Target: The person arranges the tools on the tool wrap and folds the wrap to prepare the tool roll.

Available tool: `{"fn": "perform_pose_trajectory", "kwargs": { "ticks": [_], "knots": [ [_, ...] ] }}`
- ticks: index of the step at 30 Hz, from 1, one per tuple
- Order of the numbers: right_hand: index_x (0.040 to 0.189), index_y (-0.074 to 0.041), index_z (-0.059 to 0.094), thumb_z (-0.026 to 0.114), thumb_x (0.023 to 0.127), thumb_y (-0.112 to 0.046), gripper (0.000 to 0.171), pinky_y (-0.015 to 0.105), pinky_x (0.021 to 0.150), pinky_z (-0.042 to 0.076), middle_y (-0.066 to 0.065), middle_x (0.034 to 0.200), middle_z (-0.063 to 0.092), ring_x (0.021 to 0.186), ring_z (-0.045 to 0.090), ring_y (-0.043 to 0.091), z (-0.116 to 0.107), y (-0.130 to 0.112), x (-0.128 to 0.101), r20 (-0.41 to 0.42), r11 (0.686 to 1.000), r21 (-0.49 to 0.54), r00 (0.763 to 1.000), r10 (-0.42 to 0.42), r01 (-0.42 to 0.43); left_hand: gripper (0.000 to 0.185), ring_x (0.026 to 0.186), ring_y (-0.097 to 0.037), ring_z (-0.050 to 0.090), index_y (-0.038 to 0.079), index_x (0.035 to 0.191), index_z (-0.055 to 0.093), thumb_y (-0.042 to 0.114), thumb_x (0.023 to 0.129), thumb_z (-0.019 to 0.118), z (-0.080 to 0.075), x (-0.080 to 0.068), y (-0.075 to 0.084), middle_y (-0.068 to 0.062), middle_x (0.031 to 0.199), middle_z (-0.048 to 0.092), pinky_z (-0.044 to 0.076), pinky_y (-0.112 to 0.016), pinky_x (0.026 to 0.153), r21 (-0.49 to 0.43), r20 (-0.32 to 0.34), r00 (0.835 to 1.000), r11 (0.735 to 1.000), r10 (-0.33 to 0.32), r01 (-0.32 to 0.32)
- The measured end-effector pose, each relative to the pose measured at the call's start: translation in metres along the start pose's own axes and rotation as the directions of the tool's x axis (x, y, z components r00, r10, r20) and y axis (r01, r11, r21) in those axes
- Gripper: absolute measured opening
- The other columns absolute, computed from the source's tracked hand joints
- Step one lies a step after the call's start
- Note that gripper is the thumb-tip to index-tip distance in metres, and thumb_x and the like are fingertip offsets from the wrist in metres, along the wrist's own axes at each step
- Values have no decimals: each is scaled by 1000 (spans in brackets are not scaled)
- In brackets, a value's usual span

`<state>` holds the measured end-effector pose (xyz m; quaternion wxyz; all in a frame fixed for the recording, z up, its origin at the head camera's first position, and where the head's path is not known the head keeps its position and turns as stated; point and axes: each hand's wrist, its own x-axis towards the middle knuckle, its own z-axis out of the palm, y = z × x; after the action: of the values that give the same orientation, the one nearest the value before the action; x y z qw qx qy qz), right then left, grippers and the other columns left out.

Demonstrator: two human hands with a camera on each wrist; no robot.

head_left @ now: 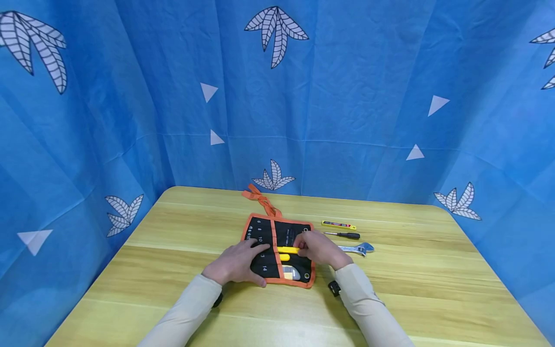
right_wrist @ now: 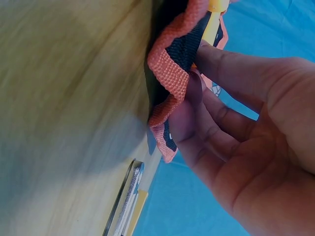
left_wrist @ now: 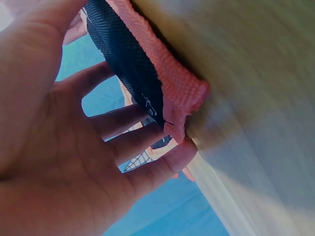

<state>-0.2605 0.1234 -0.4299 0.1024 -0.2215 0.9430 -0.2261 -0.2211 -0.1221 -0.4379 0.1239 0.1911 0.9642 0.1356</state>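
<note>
While I watch the left hand [head_left: 237, 261] rest spread-fingered on the black pouch [head_left: 270, 262], the right hand [head_left: 320, 247] pinches the yellow tool [head_left: 288, 250] lying between them.

The pouch [head_left: 274, 238] bore white numbers down its black left part: 6 [head_left: 258, 221], 8 [head_left: 259, 229], 10 [head_left: 260, 239], what looked like 13 [head_left: 262, 256], and 14 [head_left: 264, 268]. Beside these ran a line of white characters, too small to read. Lettering on its right part was likewise illegible, as was the print on the yellow box [head_left: 338, 225]. White marks on the pouch in the left wrist view could not be made out.
</note>
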Motion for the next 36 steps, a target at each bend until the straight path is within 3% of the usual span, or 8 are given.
{"fn": "perform_pose_trajectory", "kwargs": {
  "ticks": [13, 21, 36],
  "knots": [
    [95, -12, 76, 76, 90, -2, 11, 35, 78, 55, -1, 88, 67, 79, 58, 13, 3, 0, 2, -33, 1000, -24, 999, -12, 11, 96, 145, -40, 40, 26, 153, 49, 59, 71, 88, 0, 2, -1, -17, 159, 41, 38, -60, 114, 14, 5, 1000, 1000, 2, -2],
    [92, -13, 73, 77, 89, 0, 13, 35, 79, 57, 0, 89, 69, 82, 62, 13, 0, 0, 0, -1, 1000, 29, 1000, 5, -5, 95, 145, -41, 40, 26, 153, 49, 60, 72, 87, 0, 2, -2, -18, 159, 40, 39, -60, 114, 28, 7, 1000, 999, 22, -22],
    [95, -14, 71, 74, 90, 3, 17, 35, 78, 56, 0, 90, 65, 82, 57, 15, 0, -2, -1, -1, 999, 42, 1000, -6, 6, 94, 146, -41, 39, 26, 152, 50, 60, 73, 86, 0, 1, -2, -18, 160, 39, 38, -60, 115, 23, 2, 999, 999, 37, -37]
  ]
}}
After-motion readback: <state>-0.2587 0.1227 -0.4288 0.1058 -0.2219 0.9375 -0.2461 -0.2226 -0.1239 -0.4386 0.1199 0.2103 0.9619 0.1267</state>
